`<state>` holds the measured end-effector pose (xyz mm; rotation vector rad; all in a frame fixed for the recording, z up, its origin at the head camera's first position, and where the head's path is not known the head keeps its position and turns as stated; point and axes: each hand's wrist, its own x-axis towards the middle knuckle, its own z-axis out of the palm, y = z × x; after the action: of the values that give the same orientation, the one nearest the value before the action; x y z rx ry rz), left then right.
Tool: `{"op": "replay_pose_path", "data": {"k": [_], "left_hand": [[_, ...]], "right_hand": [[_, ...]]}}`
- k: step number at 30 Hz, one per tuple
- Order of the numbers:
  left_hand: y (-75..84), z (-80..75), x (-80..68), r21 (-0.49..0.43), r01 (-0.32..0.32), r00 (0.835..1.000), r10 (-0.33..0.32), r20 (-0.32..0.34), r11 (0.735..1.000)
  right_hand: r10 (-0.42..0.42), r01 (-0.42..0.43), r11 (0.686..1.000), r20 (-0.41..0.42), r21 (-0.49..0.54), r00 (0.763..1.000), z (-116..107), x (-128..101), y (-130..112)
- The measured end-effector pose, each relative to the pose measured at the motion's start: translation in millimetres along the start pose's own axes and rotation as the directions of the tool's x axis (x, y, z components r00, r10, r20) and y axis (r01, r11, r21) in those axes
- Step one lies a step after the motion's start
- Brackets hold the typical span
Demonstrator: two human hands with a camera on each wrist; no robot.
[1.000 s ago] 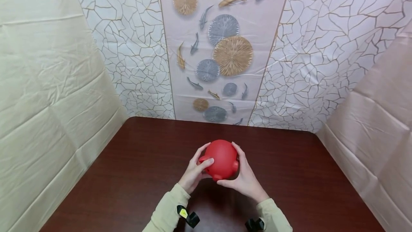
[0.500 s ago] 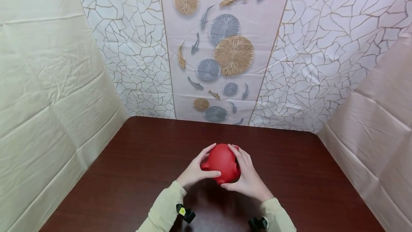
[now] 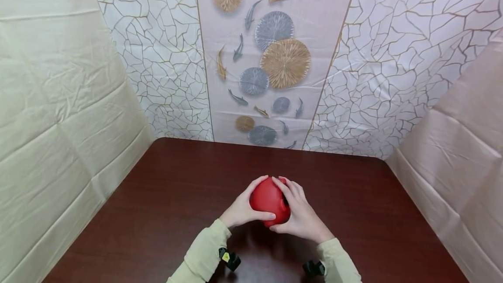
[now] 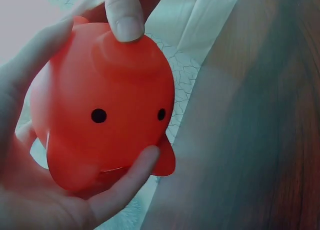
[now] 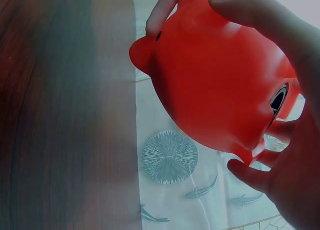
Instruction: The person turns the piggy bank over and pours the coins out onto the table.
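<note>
A round red toy pig (image 3: 269,198) is held just above the dark wooden table (image 3: 165,195), near its front middle. My left hand (image 3: 240,209) grips its left side, thumb under and fingers over the top. My right hand (image 3: 299,214) grips its right side with fingers curled over the top. The left wrist view shows the red pig (image 4: 102,112) with two black dot eyes, my left hand (image 4: 60,140) wrapped round it and a fingertip on its top. In the right wrist view the pig (image 5: 220,84) shows a dark oval hole at its lower right, with my right hand (image 5: 285,140) cupping it.
Plastic sheeting walls the table in: cream on the left (image 3: 59,99), a cracked-line pattern with a fish-and-disc panel (image 3: 271,60) at the back, and pale pink on the right (image 3: 463,143). Black wrist camera mounts (image 3: 229,259) sit on both sleeves.
Both hands have turned the pig and lowered it slightly towards me. The right hand's fingers have moved further over its top. The head view has tilted down a little.
</note>
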<state>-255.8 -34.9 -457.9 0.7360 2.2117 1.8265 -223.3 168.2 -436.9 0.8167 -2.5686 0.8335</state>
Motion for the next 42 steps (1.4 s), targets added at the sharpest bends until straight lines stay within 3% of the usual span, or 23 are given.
{"op": "replay_pose_path", "data": {"k": [6,9,12,17,21,24,27,30,34,38,42], "left_hand": [[-3.9,-1.9,-1.0,-0.131,0.006,1.000,-0.009,-0.025,0.991],[-3.7,-2.2,-1.9,-0.218,0.000,0.999,-0.009,-0.042,0.976],[-3.5,-0.9,-4.6,-0.290,-0.027,0.998,0.011,-0.056,0.957],[-8.6,4.8,-13.6,-0.455,0.003,1.000,-0.006,-0.004,0.890],[-13.2,6.8,-17.7,-0.544,0.059,0.998,-0.034,0.055,0.837],[-13.2,5.0,-15.8,-0.508,0.065,0.998,-0.044,0.052,0.859],[-9.6,2.1,-11.1,-0.427,0.054,0.998,-0.043,0.036,0.902],[-4.2,0.2,-6.0,-0.343,0.035,0.999,-0.023,0.040,0.939],[1.9,0.4,-0.8,-0.217,0.019,0.999,-0.011,0.034,0.976],[5.2,1.7,1.4,-0.143,0.017,1.000,-0.019,-0.013,0.990],[8.5,2.5,1.5,-0.084,-0.010,0.998,0.005,-0.067,0.996]], "right_hand": [[-0.033,0.041,0.995,-0.081,0.090,0.996,3.2,0.9,1.7],[0.035,-0.015,0.986,-0.115,0.164,0.993,4.9,-0.8,1.1],[0.146,-0.113,0.946,-0.088,0.304,0.985,7.2,-3.9,0.2],[0.241,-0.204,0.850,-0.015,0.486,0.970,13.0,-10.3,-0.6],[0.240,-0.201,0.843,-0.016,0.499,0.971,14.1,-11.4,-0.9],[0.229,-0.196,0.877,-0.024,0.438,0.973,10.5,-9.9,-1.0],[0.199,-0.175,0.919,-0.032,0.354,0.979,4.4,-7.6,-1.0],[0.166,-0.152,0.940,-0.021,0.304,0.986,-1.1,-5.2,-1.3],[0.143,-0.141,0.954,0.013,0.265,0.990,-4.3,-2.8,-3.0],[0.117,-0.121,0.963,0.032,0.242,0.993,-4.4,-1.2,-4.6],[0.104,-0.115,0.938,0.051,0.327,0.993,-7.0,1.4,-5.0]]}}
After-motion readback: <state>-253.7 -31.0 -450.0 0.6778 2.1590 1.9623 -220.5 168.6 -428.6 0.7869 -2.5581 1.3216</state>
